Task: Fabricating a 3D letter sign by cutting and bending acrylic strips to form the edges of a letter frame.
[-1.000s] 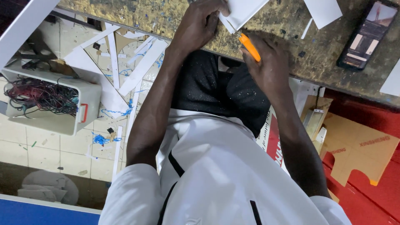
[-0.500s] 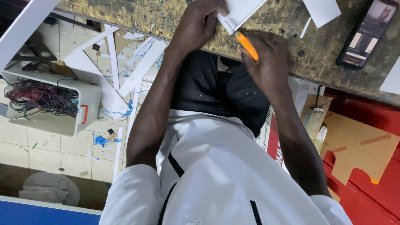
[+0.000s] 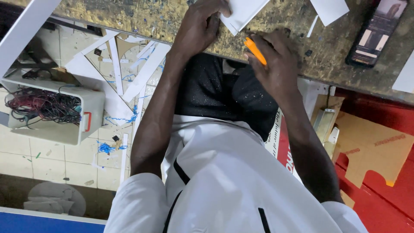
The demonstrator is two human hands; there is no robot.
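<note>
My left hand (image 3: 200,26) presses down on a white sheet (image 3: 242,11) lying on the scarred workbench (image 3: 129,17), fingers curled at its lower left edge. My right hand (image 3: 276,64) grips an orange cutter (image 3: 255,51), its tip at the sheet's lower corner. Both forearms reach up from my white shirt toward the bench edge.
A dark phone (image 3: 375,32) lies on the bench at the right, beside more white pieces (image 3: 330,9). On the tiled floor at left stand a white box of tangled wires (image 3: 47,110) and several white offcut strips (image 3: 129,82). Brown cardboard (image 3: 371,146) lies on the red floor at right.
The right hand with the orange cutter has shifted slightly up and left toward the sheet's corner. The left hand stays on the sheet.
</note>
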